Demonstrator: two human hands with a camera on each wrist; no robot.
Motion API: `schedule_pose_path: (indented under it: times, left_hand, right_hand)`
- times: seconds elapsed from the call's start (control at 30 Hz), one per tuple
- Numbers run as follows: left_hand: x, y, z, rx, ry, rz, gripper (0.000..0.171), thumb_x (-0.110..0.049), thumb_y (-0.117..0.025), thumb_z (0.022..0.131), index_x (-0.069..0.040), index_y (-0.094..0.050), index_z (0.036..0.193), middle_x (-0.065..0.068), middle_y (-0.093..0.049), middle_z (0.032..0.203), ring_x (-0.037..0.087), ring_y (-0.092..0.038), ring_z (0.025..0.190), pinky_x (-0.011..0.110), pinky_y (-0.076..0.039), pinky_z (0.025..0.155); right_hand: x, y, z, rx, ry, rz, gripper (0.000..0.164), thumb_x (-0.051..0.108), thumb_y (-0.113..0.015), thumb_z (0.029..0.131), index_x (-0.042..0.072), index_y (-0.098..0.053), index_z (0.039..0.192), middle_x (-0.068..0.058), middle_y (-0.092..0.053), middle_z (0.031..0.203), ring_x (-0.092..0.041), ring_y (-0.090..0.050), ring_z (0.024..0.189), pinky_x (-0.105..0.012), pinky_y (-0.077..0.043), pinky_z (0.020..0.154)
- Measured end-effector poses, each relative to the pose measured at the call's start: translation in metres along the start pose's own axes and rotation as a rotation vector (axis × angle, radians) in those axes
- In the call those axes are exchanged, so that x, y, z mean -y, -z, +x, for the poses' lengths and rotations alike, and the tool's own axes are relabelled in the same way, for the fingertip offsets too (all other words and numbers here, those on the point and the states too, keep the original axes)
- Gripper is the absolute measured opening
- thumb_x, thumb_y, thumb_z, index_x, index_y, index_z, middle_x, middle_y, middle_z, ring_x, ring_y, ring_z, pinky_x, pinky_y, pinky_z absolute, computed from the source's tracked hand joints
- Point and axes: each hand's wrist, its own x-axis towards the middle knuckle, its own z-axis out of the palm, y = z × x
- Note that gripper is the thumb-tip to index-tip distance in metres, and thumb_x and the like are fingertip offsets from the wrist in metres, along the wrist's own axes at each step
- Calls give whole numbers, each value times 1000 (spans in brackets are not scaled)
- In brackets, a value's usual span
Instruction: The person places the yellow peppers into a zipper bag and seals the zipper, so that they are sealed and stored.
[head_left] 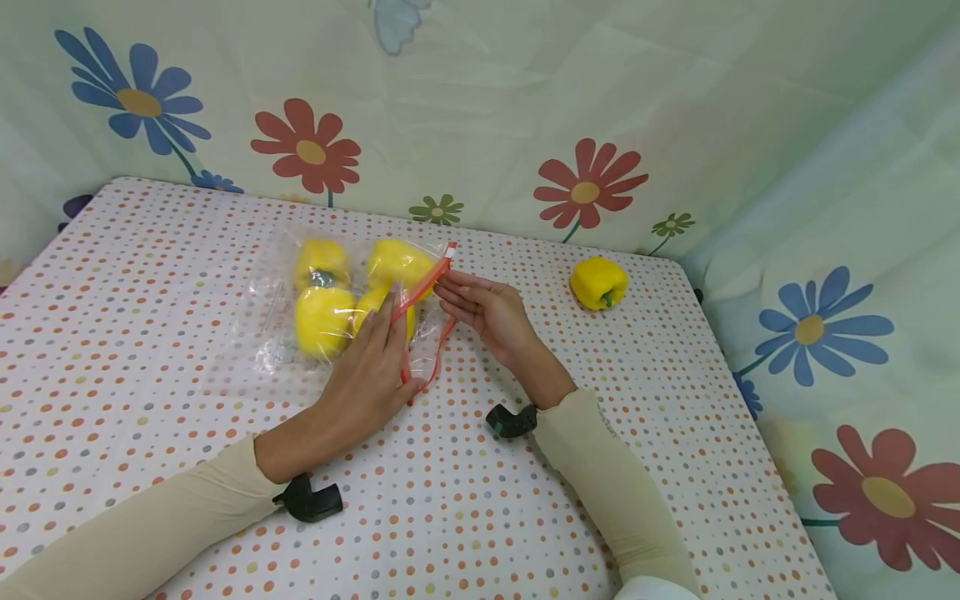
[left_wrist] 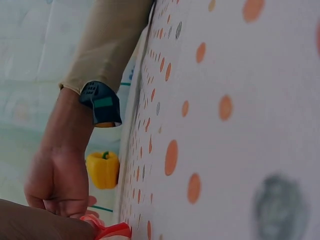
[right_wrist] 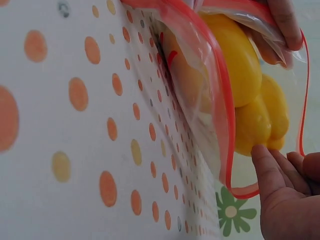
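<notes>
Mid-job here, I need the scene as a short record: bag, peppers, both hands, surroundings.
Bag: clear bag, lying on the table
Mouth: red-edged, open, facing right
Inside: four yellow peppers
Outside: one loose pepper, on the table right of the bag, near the back edge
Left hand: touches the bag at its mouth, index finger extended
Right hand: at the bag's mouth, fingers extended
Right hand touching a pepper: cannot tell
Backdrop: flower-printed cloth behind the table
</notes>
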Motion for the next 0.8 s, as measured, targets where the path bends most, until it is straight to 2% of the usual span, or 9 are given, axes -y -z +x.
schedule_pose_path:
  times: [0.37,0.8]
  left_hand:
    - [0,1,1,0,-11,14,104,-27,-86,75,16,-22,146,22,-1,160,35,-22,142,43,-16,115]
    - [0,1,1,6,-13,16,101,-27,-86,75,17,-26,144,24,-3,159,36,-21,142,44,-17,115]
  right_hand:
    - [0,9,0,-26,1,-7,34,2,-42,102,-10,-55,131,-20,-59,130,-30,-57,119,-38,-48,94]
    - [6,29,-8,-69,64,-157,35,5,-45,102,-11,-52,132,-20,-60,128,-28,-59,117,-37,-48,94]
